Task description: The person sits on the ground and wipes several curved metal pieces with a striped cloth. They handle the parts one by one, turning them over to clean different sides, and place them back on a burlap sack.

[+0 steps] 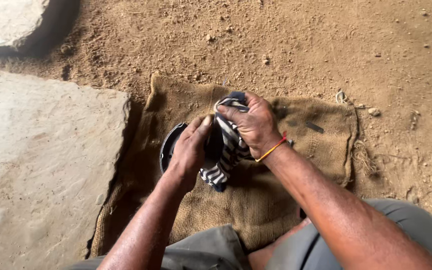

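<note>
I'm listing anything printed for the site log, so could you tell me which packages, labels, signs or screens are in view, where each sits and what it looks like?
No labels, signs or screens show.
Burlap sack: the only packaging-like thing, flat on the dirt ground, rectangular, tan, frayed at the right edge; a small dark mark near its upper right, too small to tell.

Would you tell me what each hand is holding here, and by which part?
The right hand grips a striped cloth at its bunched upper end. The left hand holds a dark round part by its rim.
</note>
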